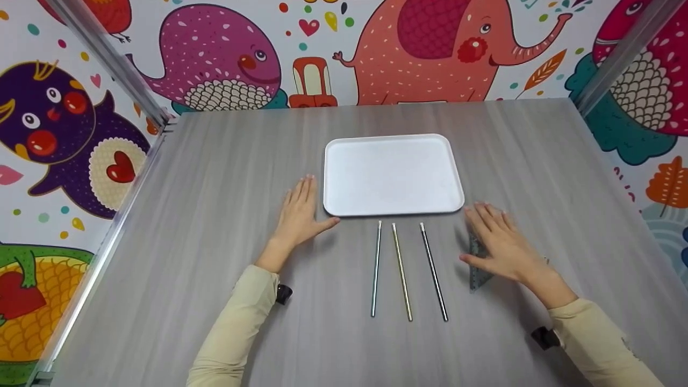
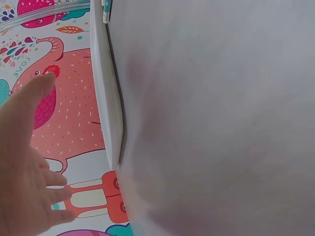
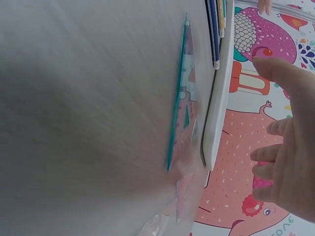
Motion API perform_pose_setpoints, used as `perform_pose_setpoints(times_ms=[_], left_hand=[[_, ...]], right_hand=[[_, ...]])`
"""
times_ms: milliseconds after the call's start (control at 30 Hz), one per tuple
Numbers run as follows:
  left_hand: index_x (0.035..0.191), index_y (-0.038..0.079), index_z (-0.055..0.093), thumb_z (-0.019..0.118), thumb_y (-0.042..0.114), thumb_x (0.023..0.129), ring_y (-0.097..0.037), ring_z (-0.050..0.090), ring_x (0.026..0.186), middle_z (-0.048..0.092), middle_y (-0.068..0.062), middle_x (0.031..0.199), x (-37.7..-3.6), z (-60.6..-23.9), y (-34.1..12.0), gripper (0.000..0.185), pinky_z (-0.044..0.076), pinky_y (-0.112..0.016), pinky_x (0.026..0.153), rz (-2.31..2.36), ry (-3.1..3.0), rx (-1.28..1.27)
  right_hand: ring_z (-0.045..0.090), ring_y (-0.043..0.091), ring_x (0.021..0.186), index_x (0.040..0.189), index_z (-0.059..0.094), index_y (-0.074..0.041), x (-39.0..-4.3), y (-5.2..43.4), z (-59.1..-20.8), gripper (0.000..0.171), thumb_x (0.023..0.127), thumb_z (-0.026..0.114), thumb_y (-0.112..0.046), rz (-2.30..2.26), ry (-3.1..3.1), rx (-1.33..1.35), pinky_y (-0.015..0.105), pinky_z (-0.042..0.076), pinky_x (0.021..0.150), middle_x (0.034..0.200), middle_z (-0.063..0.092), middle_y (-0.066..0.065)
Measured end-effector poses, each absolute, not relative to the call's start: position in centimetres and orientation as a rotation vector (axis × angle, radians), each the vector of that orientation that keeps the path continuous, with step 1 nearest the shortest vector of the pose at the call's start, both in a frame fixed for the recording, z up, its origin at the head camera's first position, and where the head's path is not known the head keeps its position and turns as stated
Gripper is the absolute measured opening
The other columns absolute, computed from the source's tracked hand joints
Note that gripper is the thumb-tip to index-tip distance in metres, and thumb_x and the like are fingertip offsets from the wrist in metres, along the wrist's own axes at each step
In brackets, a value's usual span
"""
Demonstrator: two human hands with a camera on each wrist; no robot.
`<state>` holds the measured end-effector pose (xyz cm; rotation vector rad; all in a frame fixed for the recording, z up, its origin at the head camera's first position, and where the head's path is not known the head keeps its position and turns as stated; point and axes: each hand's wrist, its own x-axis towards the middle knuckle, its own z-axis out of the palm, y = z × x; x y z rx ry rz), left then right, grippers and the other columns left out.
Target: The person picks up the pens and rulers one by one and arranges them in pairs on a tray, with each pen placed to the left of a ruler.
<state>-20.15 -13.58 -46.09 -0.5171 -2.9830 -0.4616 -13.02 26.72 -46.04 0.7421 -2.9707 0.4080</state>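
A white rectangular tray (image 1: 392, 174) lies between and slightly beyond the two hands. My left hand (image 1: 298, 217) is held beside its near left corner, fingers straight, thumb spread, holding nothing. Below the tray's near edge three pencils lie in a row: a blue one (image 1: 376, 269), a gold one (image 1: 402, 271) and a dark one (image 1: 433, 271). Over on the right, my right hand (image 1: 502, 244) is above a clear set square (image 1: 477, 271) and partly hides it; its fingers are extended and grip nothing. In the right wrist view the set square (image 3: 184, 98) has a teal edge.
A grey wood-grain table (image 1: 226, 161) carries everything. Behind it stands a wall with cartoon animals (image 1: 430, 54), and metal posts (image 1: 107, 59) rise at the back corners. A clear object (image 3: 153, 226), cut off by the frame, shows low in the right wrist view.
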Motion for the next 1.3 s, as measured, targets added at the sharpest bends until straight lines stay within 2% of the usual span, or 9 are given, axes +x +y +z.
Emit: perform_pose_setpoints(times_ms=[333, 633, 900, 1300], left_hand=[[0.139, -0.007, 0.023, 0.057, 0.06, 0.076, -0.037, 0.018, 0.134, 0.026, -0.024, 0.143, -20.5, -46.8, -13.5, 0.098, 0.015, -0.051, 0.107, -0.386, -3.02, -0.498], [0.141, -0.005, 0.019, 0.058, 0.057, 0.078, -0.038, 0.017, 0.134, 0.023, -0.024, 0.144, -21.8, -47.4, -13.6, 0.097, 0.012, -0.053, 0.108, -0.519, -3.121, -0.484], [0.139, -0.006, 0.025, 0.058, 0.057, 0.078, -0.038, 0.018, 0.134, 0.026, -0.024, 0.143, -22.5, -47.8, -13.8, 0.094, 0.014, -0.052, 0.107, -0.534, -3.162, -0.502], [0.138, -0.006, 0.028, 0.059, 0.049, 0.082, -0.038, 0.022, 0.132, 0.03, -0.023, 0.142, -22.5, -47.9, -13.3, 0.084, 0.016, -0.05, 0.108, -0.495, -3.19, -0.524]], right_hand=[[0.021, 0.046, 0.129, 0.14, 0.027, 0.001, -12.5, 25.5, -46.1, 0.088, 0.076, 0.067, -0.045, 0.373, -2.986, 0.753, 0.062, 0.019, 0.1, 0.14, 0.028, 0.029], [0.021, 0.045, 0.13, 0.143, 0.021, -0.003, -11.4, 24.6, -45.9, 0.09, 0.078, 0.065, -0.046, 0.39, -3.023, 0.745, 0.058, 0.018, 0.102, 0.142, 0.025, 0.028], [0.022, 0.044, 0.13, 0.143, 0.021, -0.002, -11.1, 24.4, -46.1, 0.09, 0.078, 0.064, -0.047, 0.407, -3.045, 0.735, 0.057, 0.019, 0.103, 0.143, 0.023, 0.027], [0.034, 0.042, 0.122, 0.141, 0.026, -0.005, -10.5, 23.6, -45.9, 0.089, 0.074, 0.069, -0.045, 0.508, -2.969, 0.697, 0.058, 0.035, 0.092, 0.137, 0.033, 0.026]])
